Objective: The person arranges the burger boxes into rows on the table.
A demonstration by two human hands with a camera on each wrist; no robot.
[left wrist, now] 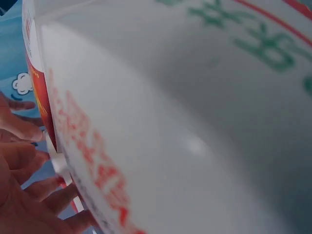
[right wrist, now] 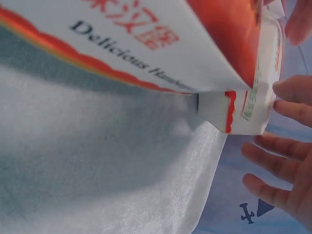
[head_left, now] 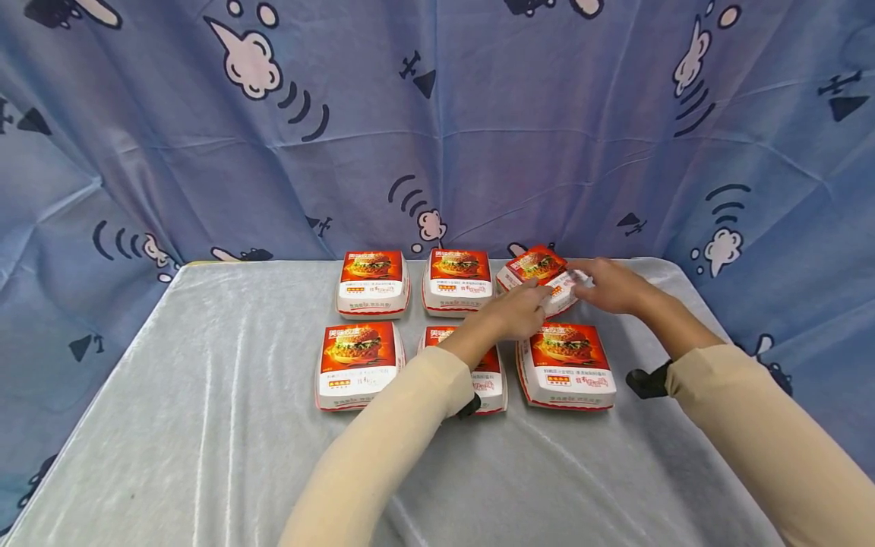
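At the back right of the table, a burger box (head_left: 538, 266) with a red burger picture on its lid sits turned askew to the others, between my two hands. My left hand (head_left: 517, 309) is at its near left side, and in the left wrist view the fingers (left wrist: 53, 195) are loosely extended by a box. On the other side, my right hand (head_left: 608, 285) touches the box's right end. The right wrist view shows these fingers (right wrist: 278, 161) spread and fairly straight against the white box (right wrist: 251, 114). Whether the box is lifted, I cannot tell.
Several matching boxes stand in two rows: back left (head_left: 372, 282), back middle (head_left: 456, 281), front left (head_left: 358, 365), front middle (head_left: 488, 384) partly under my left arm, and front right (head_left: 566, 365). A grey cloth covers the table (head_left: 171, 410); a blue patterned curtain (head_left: 355, 99) hangs behind.
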